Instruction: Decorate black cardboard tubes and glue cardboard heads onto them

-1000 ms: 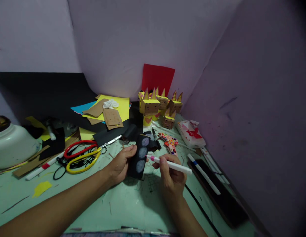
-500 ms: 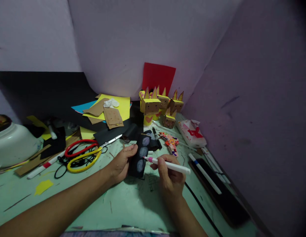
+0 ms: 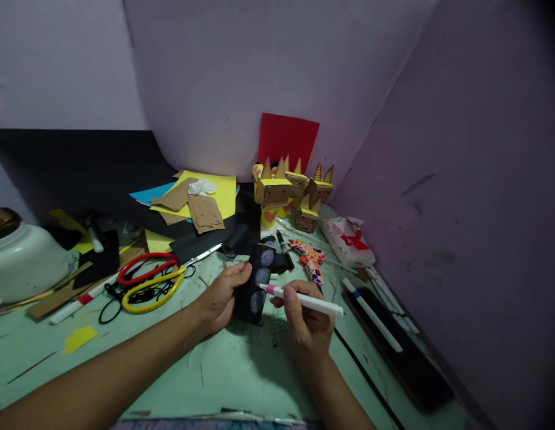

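Note:
My left hand (image 3: 223, 295) grips the left edge of a black strip of paper (image 3: 250, 307), its thumb on top. Three pale, rounded patches run in a row down the strip. In my right hand (image 3: 308, 316) is a white marker (image 3: 315, 304) with a pink band, pinched between thumb and fingers. Its pink tip points left and lies over the strip, between the middle and lowest patches; whether it touches the paper I cannot tell. Beyond the strip are a dark marker (image 3: 284, 248) and a patterned, colourful piece (image 3: 308, 257).
Red-and-yellow scissors (image 3: 154, 280) lie left on black cord. Horned cardboard figures (image 3: 275, 194) stand at the back before a red sheet (image 3: 288, 140). On the right are a wipes pack (image 3: 349, 242) and a black phone-like slab (image 3: 411, 358) bearing a marker (image 3: 373, 316). A white pot (image 3: 30, 260) stands far left.
The black strip has shifted very slightly in my left hand's grip. My right hand and the marker have moved a little to the left.

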The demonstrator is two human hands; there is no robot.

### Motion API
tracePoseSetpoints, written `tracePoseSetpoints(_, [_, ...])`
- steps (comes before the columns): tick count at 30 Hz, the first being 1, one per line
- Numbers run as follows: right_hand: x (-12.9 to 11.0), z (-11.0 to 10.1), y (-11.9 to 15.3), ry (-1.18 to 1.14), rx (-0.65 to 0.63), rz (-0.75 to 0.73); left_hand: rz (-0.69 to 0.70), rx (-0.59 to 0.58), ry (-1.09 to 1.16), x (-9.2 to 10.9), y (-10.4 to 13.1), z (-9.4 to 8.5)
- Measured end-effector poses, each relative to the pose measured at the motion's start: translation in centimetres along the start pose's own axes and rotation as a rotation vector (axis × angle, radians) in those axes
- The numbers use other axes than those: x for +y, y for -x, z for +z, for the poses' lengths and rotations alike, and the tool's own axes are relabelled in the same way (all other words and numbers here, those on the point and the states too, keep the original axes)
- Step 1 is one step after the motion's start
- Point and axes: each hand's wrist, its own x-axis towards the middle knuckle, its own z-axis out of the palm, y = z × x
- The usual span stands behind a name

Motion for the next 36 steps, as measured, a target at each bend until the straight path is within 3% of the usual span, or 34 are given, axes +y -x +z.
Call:
tracePoseSetpoints(16, [0.3, -0.2, -0.2, -0.017, 0.073, 0.055, -0.03, 0.003, 0.021, 0.2, 0.0, -0.1])
tracePoseSetpoints(23, [0.8, -0.5, -0.6, 0.018, 0.071, -0.056, -0.069, 0.021, -0.018, 0.3, 0.1, -0.1])
tracePoseSetpoints(36, [1.2, -0.4, -0.7, 0.05, 0.084, -0.127, -0.104, -0.014, -0.081, 0.5, 0.4, 0.1])
